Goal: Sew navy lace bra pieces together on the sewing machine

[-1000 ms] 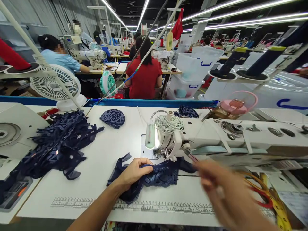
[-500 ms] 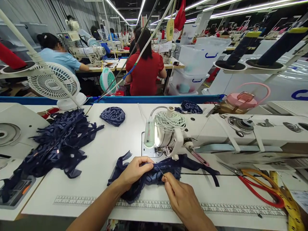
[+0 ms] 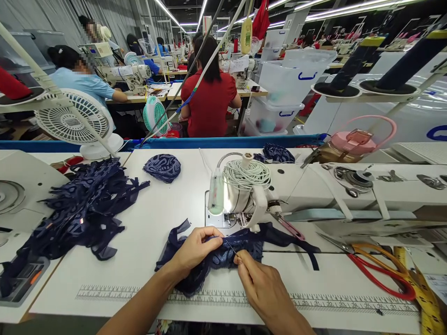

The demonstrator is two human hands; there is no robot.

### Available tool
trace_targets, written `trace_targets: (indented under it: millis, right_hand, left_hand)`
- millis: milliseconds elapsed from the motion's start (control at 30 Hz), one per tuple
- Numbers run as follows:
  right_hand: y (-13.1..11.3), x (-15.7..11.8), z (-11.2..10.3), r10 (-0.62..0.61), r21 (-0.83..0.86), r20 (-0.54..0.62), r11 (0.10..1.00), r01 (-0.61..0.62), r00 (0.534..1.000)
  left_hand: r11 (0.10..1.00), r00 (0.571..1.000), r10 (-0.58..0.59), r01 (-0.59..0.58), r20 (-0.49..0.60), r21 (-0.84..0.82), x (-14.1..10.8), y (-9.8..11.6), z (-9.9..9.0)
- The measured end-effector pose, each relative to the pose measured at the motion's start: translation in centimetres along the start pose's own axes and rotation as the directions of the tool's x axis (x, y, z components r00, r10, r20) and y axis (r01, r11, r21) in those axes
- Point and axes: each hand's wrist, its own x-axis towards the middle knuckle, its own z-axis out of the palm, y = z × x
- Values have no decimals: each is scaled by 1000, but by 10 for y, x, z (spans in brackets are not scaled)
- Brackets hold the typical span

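Observation:
Navy lace fabric point(image 3: 223, 255) lies on the white table in front of the sewing machine point(image 3: 244, 200), its upper edge close to the needle area. My left hand point(image 3: 197, 249) pinches the fabric's upper edge between thumb and fingers. Just to the right, my right hand point(image 3: 261, 284) is closed around a thin pointed metal tool point(image 3: 231, 246), whose tip touches the fabric near my left fingertips. A navy strip point(image 3: 289, 239) trails from the fabric to the right, past the machine's foot.
Scissors point(image 3: 384, 270) with red and orange handles and a yellow tape measure point(image 3: 428, 298) lie at the right. Navy pieces point(image 3: 87, 209) are heaped at the left; a folded lace piece point(image 3: 162, 168) sits behind. A printed ruler point(image 3: 209, 298) runs along the front. People sit beyond.
The view has shifted very slightly. Both hands, the tool and the fabric hold almost the same places as before.

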Motion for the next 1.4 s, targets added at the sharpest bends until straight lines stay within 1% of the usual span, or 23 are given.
trace_targets:
  millis: [133,300,367,567,667,900,1133,1400]
  right_hand:
    - [-1,1,2,-5,12,-18,1000,5,1000]
    - [-4,2,5,-2,69,-47,998,5,999]
    - [-5,2,6,-4,87,-68,996,10,998]
    - [-5,3,14,-44,99,-151,993,59,988]
    - [-6,3,13,-37,125,-175,990,59,984]
    - [-5,0,8,-36,59,-116,997,43,993]
    - [-3,1,10,-14,59,-88,998,19,996]
    - [-6,-1,8,35,99,-48,995,-30,998]
  left_hand:
    - [1000,1000,21,-21,5,8,0,-1,0]
    - [1000,1000,-4,4,4,-1,0,0,1]
    - [1000,1000,-8,8,4,-4,0,1,1]
    - [1000,1000,27,-27,12,-1,1,2,2]
    - [1000,1000,24,-24,4,0,1,1,2]
    - [999,999,31,-31,-13,-13,0,0,2]
    - [999,998,52,-52,-19,-4,1,-2,1]
    - [997,997,70,-70,-16,16,1,-2,2]
